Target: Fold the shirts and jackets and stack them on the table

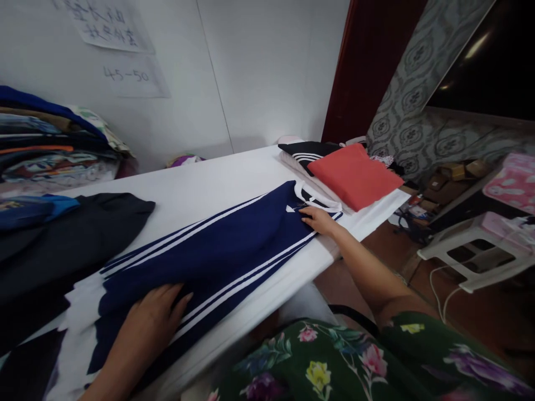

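Observation:
A navy dress [225,248] with a white collar, white stripes down both long sides and a white wavy hem is spread lengthwise on the white-covered table [234,172]. My left hand [150,317] rests on the navy cloth near the hem, its fingers spread and the thumb apart. At the collar end, my right hand [320,221] lies over the fabric beside the neckline with its fingers stretched out. Light creases run through the middle of the cloth.
Folded clothes, a red one [355,175] on top, are stacked at the table's far right. Dark garments [71,239] lie at left, below a tall clothes pile [50,139]. A white plastic stool [480,250] stands right, off the table. Handwritten paper signs [134,75] hang on the wall.

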